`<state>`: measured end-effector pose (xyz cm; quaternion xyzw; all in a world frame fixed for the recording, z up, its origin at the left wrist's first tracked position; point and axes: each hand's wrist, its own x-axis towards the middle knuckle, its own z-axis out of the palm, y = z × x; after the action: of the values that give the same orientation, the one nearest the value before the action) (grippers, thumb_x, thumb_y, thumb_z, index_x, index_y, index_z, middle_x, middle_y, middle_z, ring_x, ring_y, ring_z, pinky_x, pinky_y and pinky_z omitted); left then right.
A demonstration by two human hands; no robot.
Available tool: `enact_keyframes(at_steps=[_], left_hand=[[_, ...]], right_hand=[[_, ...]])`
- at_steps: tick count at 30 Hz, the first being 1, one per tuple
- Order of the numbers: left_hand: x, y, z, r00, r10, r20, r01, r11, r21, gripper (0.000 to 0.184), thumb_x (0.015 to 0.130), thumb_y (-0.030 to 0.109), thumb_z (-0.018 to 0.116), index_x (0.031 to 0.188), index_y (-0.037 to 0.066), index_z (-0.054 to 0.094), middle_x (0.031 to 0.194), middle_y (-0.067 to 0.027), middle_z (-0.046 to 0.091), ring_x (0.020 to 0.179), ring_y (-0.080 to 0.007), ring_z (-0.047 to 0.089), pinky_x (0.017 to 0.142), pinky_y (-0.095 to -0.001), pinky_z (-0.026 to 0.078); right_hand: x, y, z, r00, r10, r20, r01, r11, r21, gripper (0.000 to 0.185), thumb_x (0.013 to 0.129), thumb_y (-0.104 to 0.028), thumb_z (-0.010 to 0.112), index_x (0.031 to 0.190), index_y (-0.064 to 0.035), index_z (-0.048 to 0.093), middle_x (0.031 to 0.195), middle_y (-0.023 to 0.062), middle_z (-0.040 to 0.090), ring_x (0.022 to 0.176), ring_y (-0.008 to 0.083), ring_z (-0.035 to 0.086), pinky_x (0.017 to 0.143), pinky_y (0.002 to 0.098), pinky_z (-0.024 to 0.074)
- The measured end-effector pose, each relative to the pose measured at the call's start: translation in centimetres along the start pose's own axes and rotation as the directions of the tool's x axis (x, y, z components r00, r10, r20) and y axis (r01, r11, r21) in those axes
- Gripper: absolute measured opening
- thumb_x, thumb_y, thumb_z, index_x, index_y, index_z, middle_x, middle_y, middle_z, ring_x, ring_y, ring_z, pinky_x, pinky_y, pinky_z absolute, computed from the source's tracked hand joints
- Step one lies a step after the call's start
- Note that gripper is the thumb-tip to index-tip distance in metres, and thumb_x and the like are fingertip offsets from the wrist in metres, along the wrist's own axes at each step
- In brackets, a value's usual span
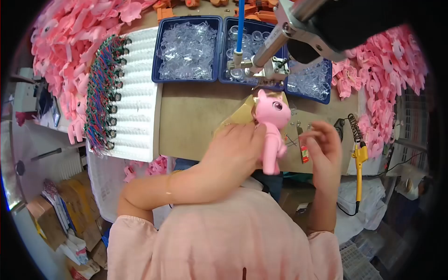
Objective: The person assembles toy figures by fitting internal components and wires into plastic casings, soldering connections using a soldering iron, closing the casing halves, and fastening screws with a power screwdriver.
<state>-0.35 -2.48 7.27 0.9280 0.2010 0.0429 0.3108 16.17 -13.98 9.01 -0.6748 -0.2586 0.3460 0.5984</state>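
A pink toy pony (272,140) with a dark printed eye stands upright over the front of the table. My left hand (240,147) is closed around its back, and the palm side is hidden. Right of the toy, my right hand (324,147) is raised with bent, parted fingers, slightly blurred and not touching it; I make out nothing in it. A red and green labelled tool (304,153) lies just beside those fingers. Behind the toy is a yellowish sheet (237,112), and small clear pieces lie to its right.
Blue bins (155,60) of clear plastic parts line the back. A metal press arm (270,49) with a blue hose overhangs them. On the left, a white tray (137,93) carries wired parts. Pink toy pieces (392,60) heap at both sides. A yellow-handled soldering iron (359,172) hangs at right.
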Motion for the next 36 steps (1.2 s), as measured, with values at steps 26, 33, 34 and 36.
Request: enact_keyframes(at_steps=[26,33,34,36], left_hand=[[-5.3,-2.4,2.8,0.902,-0.386,0.194,0.244,0.087,-0.966,0.077,0.067,0.011,0.075,0.132,0.004,0.034,0.127,-0.0103,0.046,0.118,-0.0216,0.046,0.100,-0.0358,0.039],[-6.1,-2.8,2.7,0.966,-0.231,0.114,0.183,0.304,-0.935,0.084,0.058,0.019,0.084,0.129,0.007,0.040,0.124,-0.0104,0.048,0.114,-0.0231,0.048,0.095,-0.0363,0.041],[-6.1,-2.8,2.8,0.967,-0.228,0.110,0.177,0.302,-0.937,0.084,0.058,0.019,0.084,0.129,0.007,0.040,0.124,-0.0104,0.048,0.114,-0.0231,0.048,0.095,-0.0363,0.041],[-6.1,-2.9,3.2,0.968,-0.244,0.054,0.143,0.367,-0.919,0.082,0.057,0.022,0.085,0.126,0.006,0.043,0.122,-0.0096,0.050,0.111,-0.0225,0.049,0.093,-0.0363,0.043]], right_hand=[[-2.9,0.7,5.3,0.954,-0.164,0.252,0.251,0.895,-0.368,0.062,0.068,-0.007,0.076,0.122,-0.0039,0.047,0.117,0.0106,0.051,0.100,0.0191,0.053,0.082,0.0331,0.0439],[-3.5,0.8,5.6,0.761,0.234,0.605,-0.382,0.915,0.127,0.075,0.076,-0.012,0.073,0.133,0.0049,0.028,0.133,0.0141,0.037,0.125,0.0229,0.037,0.103,0.0368,0.0325],[-3.9,1.1,5.9,0.804,0.207,0.557,-0.354,0.920,0.168,0.068,0.076,-0.012,0.073,0.129,0.0044,0.035,0.126,0.0128,0.045,0.117,0.0207,0.044,0.098,0.0347,0.0370],[-4.3,1.5,6.3,0.843,0.180,0.507,-0.318,0.927,0.200,0.060,0.075,-0.012,0.073,0.124,0.0039,0.042,0.118,0.0115,0.052,0.109,0.0184,0.051,0.093,0.0327,0.0416]])
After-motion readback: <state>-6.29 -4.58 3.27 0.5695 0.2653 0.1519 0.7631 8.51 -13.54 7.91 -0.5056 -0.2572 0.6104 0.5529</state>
